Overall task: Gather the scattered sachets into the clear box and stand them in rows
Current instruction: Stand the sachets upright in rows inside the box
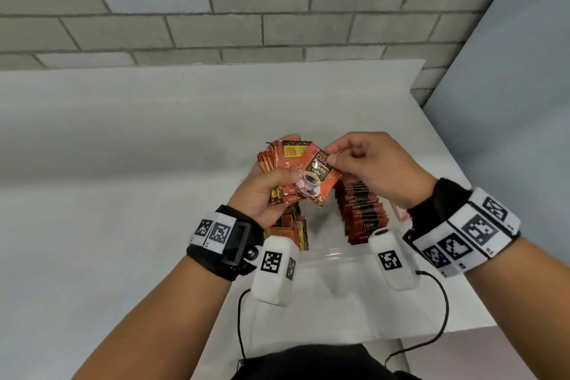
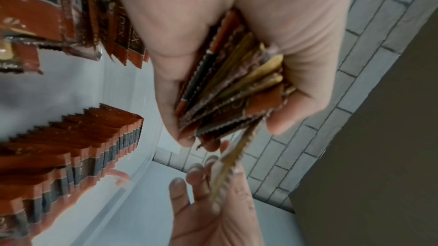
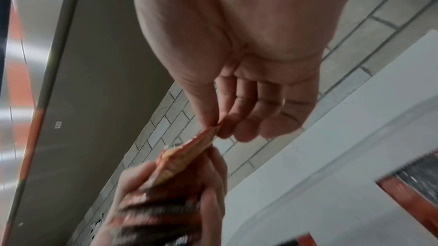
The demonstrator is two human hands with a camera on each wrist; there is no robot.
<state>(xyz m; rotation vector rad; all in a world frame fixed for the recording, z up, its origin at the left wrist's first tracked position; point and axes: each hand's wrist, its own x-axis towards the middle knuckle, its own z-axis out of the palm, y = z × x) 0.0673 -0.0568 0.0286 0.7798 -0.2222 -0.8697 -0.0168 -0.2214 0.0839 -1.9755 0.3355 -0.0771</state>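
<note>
My left hand (image 1: 262, 191) grips a fanned stack of orange-brown coffee sachets (image 1: 277, 160) above the clear box (image 1: 333, 253). The same stack (image 2: 232, 89) fills the palm in the left wrist view. With thumb and forefinger my right hand (image 1: 333, 156) pinches the top corner of the front sachet (image 1: 317, 179), which still lies against the stack. That pinch (image 3: 215, 128) shows in the right wrist view. Inside the box a long row of sachets (image 1: 362, 213) stands on the right and a shorter row (image 1: 293, 228) on the left, partly hidden under my left hand.
The box sits on a white table (image 1: 123, 163) near its right edge (image 1: 453, 163), with a grey brick wall (image 1: 216, 9) behind. Black cables (image 1: 441, 311) hang from the wrist cameras over the table's front.
</note>
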